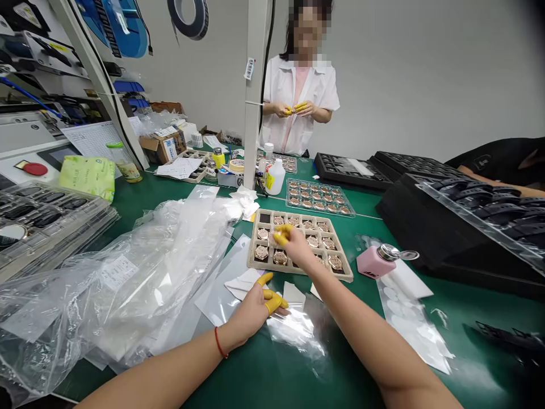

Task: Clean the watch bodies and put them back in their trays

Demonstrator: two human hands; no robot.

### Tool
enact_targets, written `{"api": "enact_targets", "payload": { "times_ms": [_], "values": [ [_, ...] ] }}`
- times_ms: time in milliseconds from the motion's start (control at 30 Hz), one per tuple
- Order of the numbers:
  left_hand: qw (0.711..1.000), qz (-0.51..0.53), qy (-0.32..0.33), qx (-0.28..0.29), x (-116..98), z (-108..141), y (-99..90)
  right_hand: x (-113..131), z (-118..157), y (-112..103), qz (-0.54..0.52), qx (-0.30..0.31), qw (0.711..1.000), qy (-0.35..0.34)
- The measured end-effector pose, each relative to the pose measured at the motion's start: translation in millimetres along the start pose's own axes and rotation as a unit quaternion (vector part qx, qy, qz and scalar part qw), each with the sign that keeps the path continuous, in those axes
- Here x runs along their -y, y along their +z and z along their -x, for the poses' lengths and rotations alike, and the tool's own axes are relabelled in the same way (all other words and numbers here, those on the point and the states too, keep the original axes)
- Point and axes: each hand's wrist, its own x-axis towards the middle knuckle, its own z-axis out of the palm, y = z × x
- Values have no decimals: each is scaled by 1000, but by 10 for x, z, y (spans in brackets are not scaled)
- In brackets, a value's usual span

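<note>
A beige tray with dark compartments holds several round rose-gold watch parts. My right hand reaches over its middle, yellow covers on the fingertips. Thumb and finger are pressed together there, and what they hold, if anything, is too small to name. In front of the tray my left hand has its thumb and fingers apart, also with yellow covers, and nothing shows between them. A red string circles the left wrist. White wipes and clear film lie beside the left fingertips.
Plastic bags cover the left side. A pink bottle stands right of the tray, near a black case. Behind are a clear tray, a white bottle and a post. A person in white stands opposite.
</note>
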Motion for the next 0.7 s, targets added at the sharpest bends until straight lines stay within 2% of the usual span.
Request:
{"api": "enact_targets", "payload": {
  "times_ms": [67, 133, 200, 267, 333, 433, 567, 633, 700],
  "values": [
    [999, 9, -32, -14, -47, -6, -12, 16, -504, 37, 44, -50, 998, 9],
    [997, 29, -56, -33, -89, -9, -17, 7, -880, 111, 91, -59, 994, 10],
    [995, 51, -58, -57, -114, -12, -20, -10, -1083, 184, 142, -52, 989, 3],
    [994, 62, -43, -84, -118, -20, -25, -37, -1121, 194, 193, -53, 980, -5],
    [991, 69, -17, -114, -111, -35, -37, -89, -1026, 98, 240, -63, 969, -9],
    [983, 87, 27, -158, -117, -66, -69, -258, -709, -236, 304, -76, 950, 5],
    [983, 103, 29, -150, -182, -92, -139, -639, -194, -759, 385, -110, 910, 110],
    [984, 106, 29, -142, -209, -103, -177, -814, 3, -919, 407, -112, 892, 164],
    [984, 110, 35, -138, -231, -120, -203, -915, 137, -980, 418, -103, 883, 187]
  ]
}}
